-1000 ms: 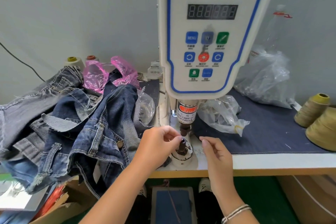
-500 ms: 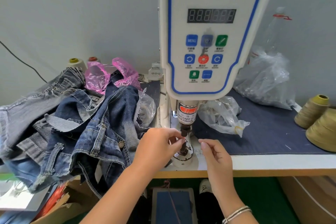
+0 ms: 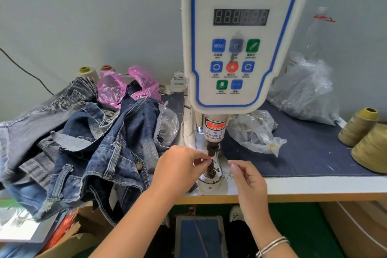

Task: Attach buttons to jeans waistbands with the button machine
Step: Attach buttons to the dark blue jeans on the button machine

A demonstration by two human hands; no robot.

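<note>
A small part, too tiny to be identified, is pinched by the left hand (image 3: 178, 166) at the button machine (image 3: 240, 48) die (image 3: 210, 170). The right hand (image 3: 249, 180) is held loosely curled, empty. Jeans (image 3: 100, 148) are piled on the tabletop (image 3: 314, 186), left.

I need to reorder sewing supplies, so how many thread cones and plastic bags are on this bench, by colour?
Olive-tan thread cones at the right edge: 2
Pale thread cones at the back left, one yellow-topped, one red-topped: 2
Pink plastic bag: 1
Clear plastic bags: 3
Total: 8
</note>
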